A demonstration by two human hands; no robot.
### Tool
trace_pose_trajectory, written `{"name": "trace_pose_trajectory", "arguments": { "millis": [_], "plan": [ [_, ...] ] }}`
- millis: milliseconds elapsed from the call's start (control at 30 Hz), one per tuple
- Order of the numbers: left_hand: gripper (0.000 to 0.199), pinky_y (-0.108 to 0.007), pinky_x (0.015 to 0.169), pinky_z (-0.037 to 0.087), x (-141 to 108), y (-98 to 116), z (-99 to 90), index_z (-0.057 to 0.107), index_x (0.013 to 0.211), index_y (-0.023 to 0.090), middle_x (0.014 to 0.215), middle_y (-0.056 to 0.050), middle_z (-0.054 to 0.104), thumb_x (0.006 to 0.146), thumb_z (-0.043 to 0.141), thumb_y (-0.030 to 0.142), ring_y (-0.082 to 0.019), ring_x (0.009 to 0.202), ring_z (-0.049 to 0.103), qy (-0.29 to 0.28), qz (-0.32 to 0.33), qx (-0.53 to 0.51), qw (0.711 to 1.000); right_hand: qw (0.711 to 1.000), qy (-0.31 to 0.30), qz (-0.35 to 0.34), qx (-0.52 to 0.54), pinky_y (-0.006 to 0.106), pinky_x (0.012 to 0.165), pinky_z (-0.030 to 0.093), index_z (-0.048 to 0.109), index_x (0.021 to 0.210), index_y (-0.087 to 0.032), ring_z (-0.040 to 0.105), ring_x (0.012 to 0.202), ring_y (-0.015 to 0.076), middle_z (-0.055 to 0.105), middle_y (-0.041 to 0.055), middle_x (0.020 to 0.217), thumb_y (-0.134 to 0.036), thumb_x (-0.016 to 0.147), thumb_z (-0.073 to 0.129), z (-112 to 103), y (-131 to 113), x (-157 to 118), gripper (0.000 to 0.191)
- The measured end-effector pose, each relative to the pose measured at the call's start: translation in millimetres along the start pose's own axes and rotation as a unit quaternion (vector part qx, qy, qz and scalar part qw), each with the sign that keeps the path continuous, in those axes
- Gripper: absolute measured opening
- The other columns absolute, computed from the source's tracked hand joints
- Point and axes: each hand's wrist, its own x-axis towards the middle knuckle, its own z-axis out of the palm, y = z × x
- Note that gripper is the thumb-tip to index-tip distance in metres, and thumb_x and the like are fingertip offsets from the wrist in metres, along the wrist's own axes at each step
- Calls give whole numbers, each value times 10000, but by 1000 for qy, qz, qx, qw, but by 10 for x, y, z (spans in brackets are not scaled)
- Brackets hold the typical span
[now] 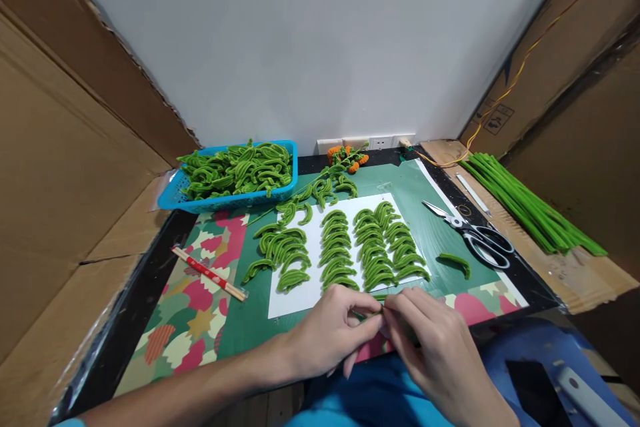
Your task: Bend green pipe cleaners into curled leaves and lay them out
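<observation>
Nearest, on a blue seat at the right, lie a black flat item and a white-handled object, partly cut off. Just left of them, over the near edge of the bench, two bare hands meet. The left hand and the right hand each have a closed fingertip grip on a slim green piece, mostly hidden by the fingers. Beyond them, a white sheet on a green mat carries columns of curved, fuzzy green leaves; some at the left spill onto the mat. One loose leaf lies right of the sheet, near open-bladed scissors with black and white handles. At the left, paired wooden sticks in a red wrapper rest on a camouflage-patterned sheet. Farther right, a white stick-like tool lies beside a bundle of long green stems. At the far left, a blue basket is heaped with more green leaves. Right of it lies a leafy stem with orange flowers, before wall sockets and a pale wall.
</observation>
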Motion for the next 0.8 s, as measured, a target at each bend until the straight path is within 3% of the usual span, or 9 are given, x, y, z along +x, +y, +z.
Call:
{"name": "trace_pose_trajectory", "arguments": {
  "millis": [200, 267, 467, 667, 800],
  "plan": [
    [527, -148, 297, 332, 11, -139, 35, 708, 1158, 135, 669, 12, 681, 1032, 681, 647, -66, 332, 490, 29, 14, -67, 997, 997, 68, 12, 24, 308, 664, 430, 624, 1080, -239, 641, 726, 194, 657, 18, 841, -130, 1107, 509, 107, 63, -62, 161],
    [531, -146, 288, 335, 14, -181, 38, 680, 1132, 153, 737, -1, 716, 1014, 698, 671, -61, 338, 506, 46, 18, -83, 995, 996, 74, 0, 40, 296, 645, 444, 619, 1101, -239, 658, 713, 188, 666, 16, 843, -123, 1098, 508, 143, 64, -69, 161],
    [502, -125, 323, 300, 13, -262, 28, 646, 1004, 172, 471, 79, 533, 1024, 695, 671, -65, 327, 450, 62, 19, -70, 995, 995, 81, -3, 59, 281, 612, 442, 603, 1037, -241, 664, 669, 180, 658, 11, 807, -122, 1103, 485, 204, -7, -25, 180],
    [544, -129, 346, 334, 22, -158, 34, 602, 941, 169, 669, 10, 674, 978, 746, 692, -30, 372, 453, 56, 32, -96, 993, 994, 102, -7, 40, 284, 634, 400, 612, 1038, -234, 614, 655, 169, 618, 1, 794, -160, 1146, 458, 295, 51, -31, 203],
    [549, -135, 331, 306, 20, -121, 25, 586, 932, 176, 647, 20, 653, 976, 740, 701, -33, 358, 439, 55, 23, -92, 994, 992, 90, 5, 92, 272, 620, 397, 612, 1060, -235, 595, 643, 150, 630, -6, 810, -157, 1149, 452, 300, 71, -46, 199]
  ]
}}
